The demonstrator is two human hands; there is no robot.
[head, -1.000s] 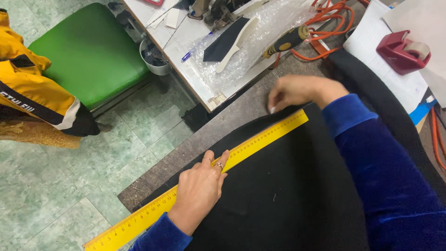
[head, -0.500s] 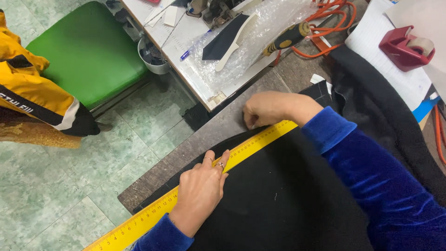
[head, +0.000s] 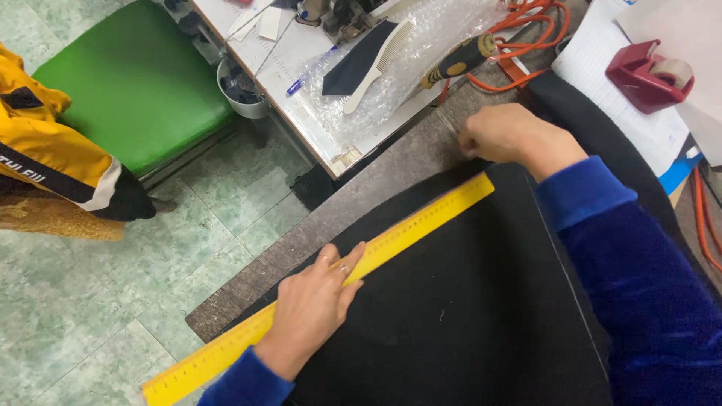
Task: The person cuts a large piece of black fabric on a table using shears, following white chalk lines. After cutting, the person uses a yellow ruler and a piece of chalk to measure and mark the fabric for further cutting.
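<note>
R hand [head: 511, 135] moved past ruler [head: 323, 293] end

Even indoor light was bright and soft; glare flecked the clear bubble-wrap sheet [head: 421, 64], the right hand [head: 508, 135] slightly motion-blurred.

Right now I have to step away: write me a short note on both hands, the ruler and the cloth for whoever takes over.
Left hand: flat on the yellow ruler, pinning it to the black cloth.
Right hand: closed, at the far edge of the cloth just past the ruler's far end; whether it holds anything cannot be seen.
Ruler: lies slanted along the cloth's edge nearest the floor side, on the grey worktable.
Done: ruler laid and held down. No drawn line shows on the cloth.
Nearby: red tape dispenser on the papers, white comb on the side table.
</note>
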